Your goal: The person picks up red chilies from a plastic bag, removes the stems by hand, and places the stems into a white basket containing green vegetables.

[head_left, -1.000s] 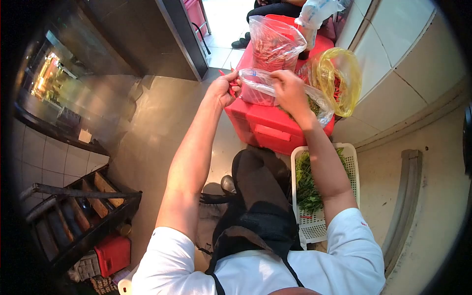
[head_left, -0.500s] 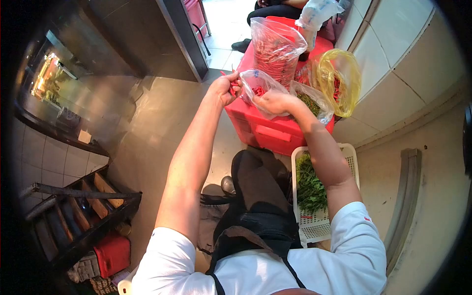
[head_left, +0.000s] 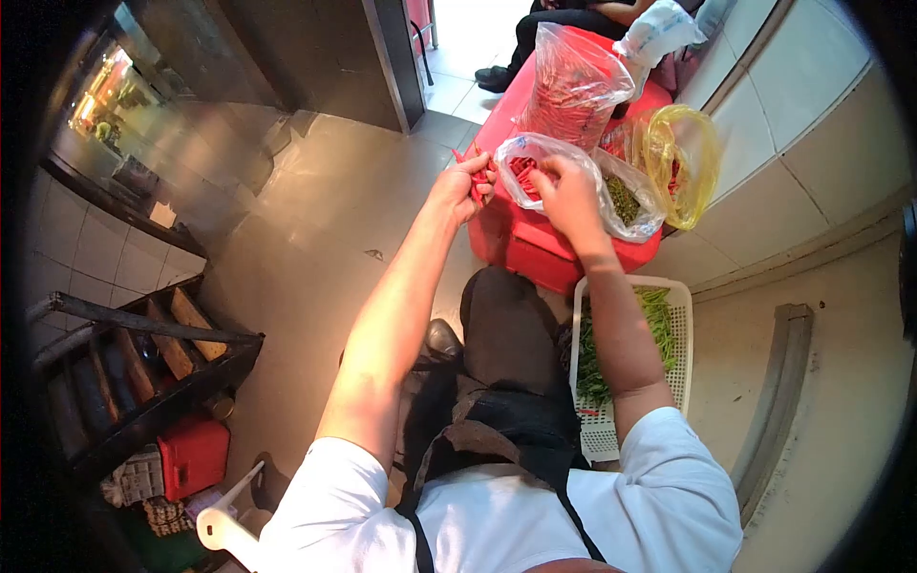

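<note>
Several red chilies (head_left: 475,179) stick out of my left hand (head_left: 462,191), whose fingers are wrapped round them just left of an open clear plastic bag (head_left: 516,146). More red chilies (head_left: 522,172) lie in that bag. My right hand (head_left: 573,196) reaches over the bag's mouth, thumb and fingers bent together at the chilies; whether anything is between the fingertips is hidden. To the right is a clear bag of small green stalks or peppercorns (head_left: 623,201). Behind stands a tall clear bag full of red chilies (head_left: 573,100). All rest on a red box (head_left: 521,244).
A yellow plastic bag (head_left: 707,158) holds more red pieces by the tiled wall. Below the box, a white perforated basket (head_left: 680,353) contains green chilies and leafy greens. Another person's dark-clothed legs (head_left: 535,38) are at the back. A dark slatted rack (head_left: 143,382) stands on the left.
My right hand has moved from the bag's near rim to over its opening. The bag's mouth is wider and faces up. The left hand still holds red chilies, and the view has shifted.
</note>
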